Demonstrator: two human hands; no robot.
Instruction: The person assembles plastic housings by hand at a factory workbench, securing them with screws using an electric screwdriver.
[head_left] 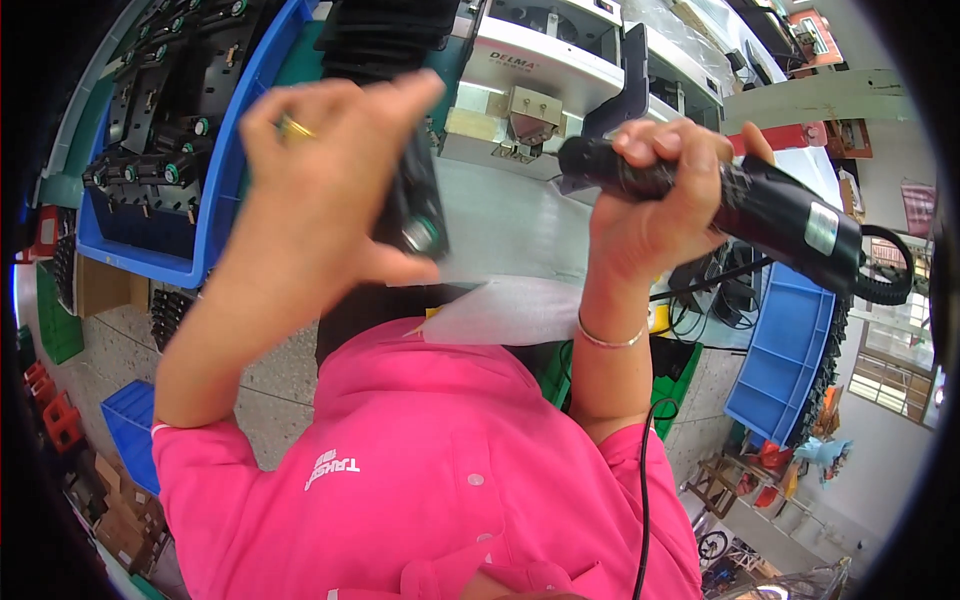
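Note:
My right hand (672,190) is wrapped round a black electric screwdriver (795,215), held almost level above the bench. Its nose points left toward a metal fixture, and a coiled black cord leaves its rear end. My left hand (325,170), blurred by motion, is open, with thumb and forefinger spread apart. Beside and partly behind it is a long black part (415,205) with a round silver-and-green piece at its near end. The hand hides much of this part, and whether they touch is unclear.
At the left, a blue tray (190,268) contains several similar black parts. Dark pieces (385,40) are stacked at the back. A white machine (545,55) with a metal block (533,112) stands ahead. White wrap (505,312) lies at the near bench edge; a blue bin (785,345) is at right.

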